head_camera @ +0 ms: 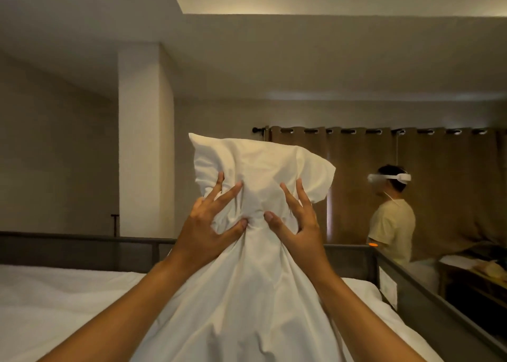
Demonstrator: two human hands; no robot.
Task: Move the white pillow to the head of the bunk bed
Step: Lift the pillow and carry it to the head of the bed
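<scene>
Head view looks along the top bunk, where both bare forearms reach forward and hold the white pillow [258,175] up in the air above the bunk bed mattress [55,301]. The left hand [208,224] presses into the pillow's left side, fingers spread, thumb pinching a tight gather of fabric at the middle. The right hand [299,224] mirrors it on the other side, thumb meeting the same gather, fingers splayed up the pillow's face. Each grip is closed on the pillow, bunching the cloth into a narrow waist between the two thumbs. Above that waist the pillow puffs out, its upper left corner pointing up; below it the white fabric spreads wide and falls toward the camera, covering the middle of the mattress.

A dark metal guard rail [82,241] runs across the far end of the bunk and continues down the right side. Beyond it stand a pale square column [145,142] and brown grommet curtains [439,175] on a dark rod. Another person [392,224] in a light shirt stands past the rail on the right, wearing a white headset and turned toward the curtains.
</scene>
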